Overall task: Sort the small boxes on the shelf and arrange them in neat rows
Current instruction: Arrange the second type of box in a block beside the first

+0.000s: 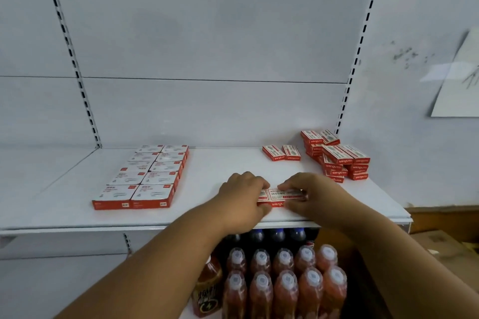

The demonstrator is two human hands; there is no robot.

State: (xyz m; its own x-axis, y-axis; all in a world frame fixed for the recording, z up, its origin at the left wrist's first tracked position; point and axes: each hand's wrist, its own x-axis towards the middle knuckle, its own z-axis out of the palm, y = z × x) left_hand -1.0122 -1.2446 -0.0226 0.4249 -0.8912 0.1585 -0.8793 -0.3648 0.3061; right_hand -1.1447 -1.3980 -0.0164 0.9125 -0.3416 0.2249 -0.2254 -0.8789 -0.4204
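A smooth white metal shelf [207, 217] is backed by slotted white panels. At lower centre, flat red-and-white cardboard boxes [281, 197] are pinched by the left grip [243, 194] and right grip [311, 194]; more boxes are stacked at right [337, 158].

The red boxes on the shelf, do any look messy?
Yes. The heap of small red boxes at the back right is stacked crookedly, at mixed angles. The white-topped boxes on the left lie in two neat rows.

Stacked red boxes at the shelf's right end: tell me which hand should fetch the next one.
Right. The right hand is nearer the stacked red boxes, with bare shelf between. The left hand would have to cross over it.
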